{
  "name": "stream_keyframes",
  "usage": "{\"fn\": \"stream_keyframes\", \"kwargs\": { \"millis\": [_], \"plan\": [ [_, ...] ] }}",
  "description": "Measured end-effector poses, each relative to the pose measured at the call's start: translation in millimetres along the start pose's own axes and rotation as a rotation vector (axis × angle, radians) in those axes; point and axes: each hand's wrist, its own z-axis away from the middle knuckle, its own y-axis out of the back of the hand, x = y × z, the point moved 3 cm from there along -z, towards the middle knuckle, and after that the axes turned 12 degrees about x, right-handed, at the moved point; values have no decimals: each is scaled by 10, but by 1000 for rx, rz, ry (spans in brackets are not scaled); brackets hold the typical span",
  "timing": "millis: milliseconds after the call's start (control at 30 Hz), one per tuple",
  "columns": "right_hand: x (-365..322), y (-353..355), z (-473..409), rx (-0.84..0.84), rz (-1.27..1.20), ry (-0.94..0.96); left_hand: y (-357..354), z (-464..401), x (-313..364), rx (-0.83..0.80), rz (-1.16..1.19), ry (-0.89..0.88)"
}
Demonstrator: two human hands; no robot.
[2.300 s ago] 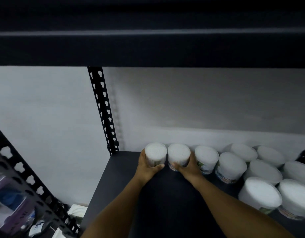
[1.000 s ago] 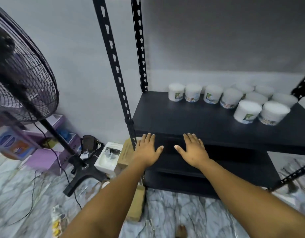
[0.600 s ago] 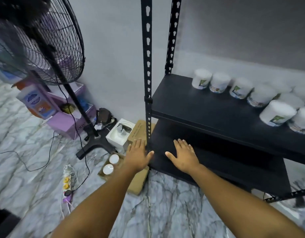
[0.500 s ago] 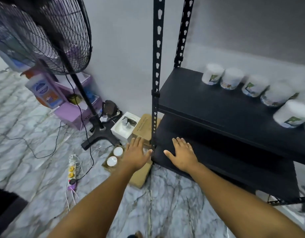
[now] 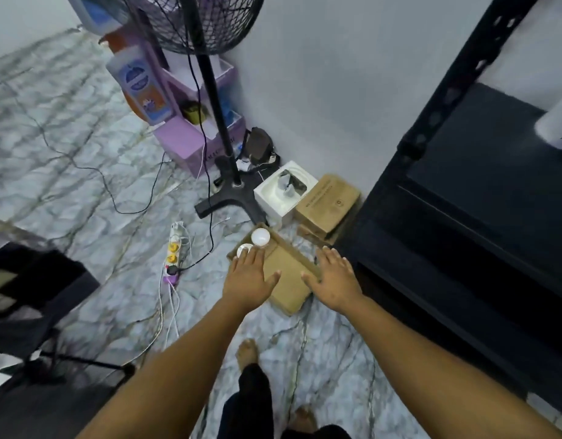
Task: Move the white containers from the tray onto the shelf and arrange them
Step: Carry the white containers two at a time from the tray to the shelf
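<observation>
marbled grey floor tile point(image 5: 83, 191) fills the near field, with two bare feet point(image 5: 247, 353) at the lower centre. both forearms reach forward, palms down. left hand point(image 5: 249, 277): fingers straight and slightly spread, holding nothing, fingertips over the nearer of two white containers point(image 5: 260, 237). right hand point(image 5: 335, 280): fingers straight and close together, thumb out, holding nothing, over the right rim of the tray. cardboard tray point(image 5: 289, 274): lies on the floor under both hands, the two containers in its far left corner. power strip point(image 5: 173, 255): left of the tray. black shelf point(image 5: 495, 172): right, one white container point(image 5: 556, 126) at its far edge. beyond the tray: brown box point(image 5: 328, 204), white box point(image 5: 284, 191), fan stand point(image 5: 229, 191), purple boxes point(image 5: 191, 144).
</observation>
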Motion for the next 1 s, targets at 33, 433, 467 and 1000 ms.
{"fn": "stream_keyframes", "kwargs": {
  "millis": [33, 433, 467, 1000],
  "plan": [
    [-49, -115, -135, 1, -3, 13, -56, -86, -115, -5, 1, 10],
    [141, -2390, -2175, -35, -17, 143, -1849, -1485, -1500, 35, 60, 115],
    [201, -2611, -2342, -40, -16, 161, -2065, -1621, -1604, 49, 62, 117],
    [715, -5351, -4182, 5, 82, 429, -4726, -2772, -2776, 183, -57, 96]
  ]
}}
